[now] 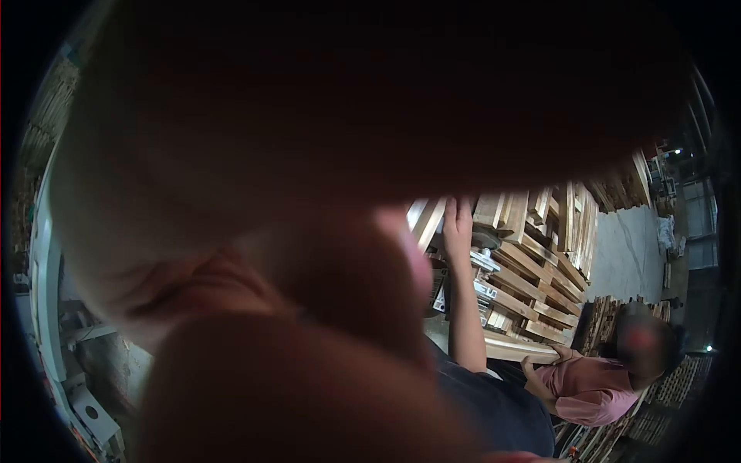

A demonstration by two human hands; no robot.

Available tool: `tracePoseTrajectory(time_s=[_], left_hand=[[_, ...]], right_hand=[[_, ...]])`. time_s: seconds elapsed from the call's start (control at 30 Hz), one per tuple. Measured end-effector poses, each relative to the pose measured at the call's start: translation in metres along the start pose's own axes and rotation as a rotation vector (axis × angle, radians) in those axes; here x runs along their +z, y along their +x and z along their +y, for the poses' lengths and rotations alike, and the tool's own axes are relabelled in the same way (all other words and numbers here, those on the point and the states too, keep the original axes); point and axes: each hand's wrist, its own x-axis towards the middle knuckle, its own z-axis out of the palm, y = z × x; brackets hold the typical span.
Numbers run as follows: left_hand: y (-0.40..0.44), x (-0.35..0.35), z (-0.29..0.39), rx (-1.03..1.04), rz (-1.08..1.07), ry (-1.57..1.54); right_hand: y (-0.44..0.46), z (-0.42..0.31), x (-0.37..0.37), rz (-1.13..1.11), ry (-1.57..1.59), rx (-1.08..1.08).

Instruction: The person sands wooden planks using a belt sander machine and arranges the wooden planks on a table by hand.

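Observation:
A large, blurred hand (pixel 255 285) fills most of the head view, very close to the lens. It looks like one of my own, but which one I cannot tell, and its fingers and anything in them are too dark to make out. Past it, a bare forearm with a hand (pixel 458 222) reaches out beside a dark shirt (pixel 498 405). That hand lies against pale wooden strips (pixel 429 224); whether it is mine or another person's is unclear. The picture is turned sideways.
A person in a pink shirt (pixel 590 386) grips a long wooden board (pixel 521 349). Stacked wooden slats (pixel 540 285) stand beside metal machine parts (pixel 480 289). Grey floor (pixel 629 251) shows behind, with further timber stacks (pixel 683 386) around it.

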Motion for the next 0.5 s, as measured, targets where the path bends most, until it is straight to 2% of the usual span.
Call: tracePoseTrajectory(time_s=[0.03, 0.13, 0.2, 0.23, 0.27, 0.4, 0.47, 0.5], left_hand=[[-0.001, 0.003, 0.004, -0.039, 0.018, -0.104], [-0.015, 0.021, 0.025, -0.179, 0.149, -0.786], [-0.021, 0.032, 0.040, -0.147, 0.224, -1.170], [-0.022, 0.034, 0.041, -0.119, 0.234, -1.258], [-0.024, 0.036, 0.043, -0.089, 0.241, -1.347], [-0.026, 0.049, 0.042, -0.049, 0.489, -1.267], [-0.028, 0.052, 0.042, -0.060, 0.546, -1.241], [-0.030, 0.053, 0.039, 0.007, 0.497, -1.392]], right_hand=[[-0.001, 0.006, 0.003, 0.000, 0.018, -0.001], [0.000, 0.005, 0.001, -0.002, 0.000, 0.012], [-0.001, 0.017, 0.001, -0.045, -0.003, 0.056], [-0.001, 0.000, 0.000, -0.031, 0.059, 0.047], [-0.001, 0.010, 0.000, -0.015, -0.006, 0.032], [-0.001, 0.000, 0.002, 0.007, -0.022, -0.020], [-0.002, 0.001, 0.001, 0.015, -0.024, -0.002], [-0.002, 0.009, 0.000, 0.026, -0.057, -0.006]])
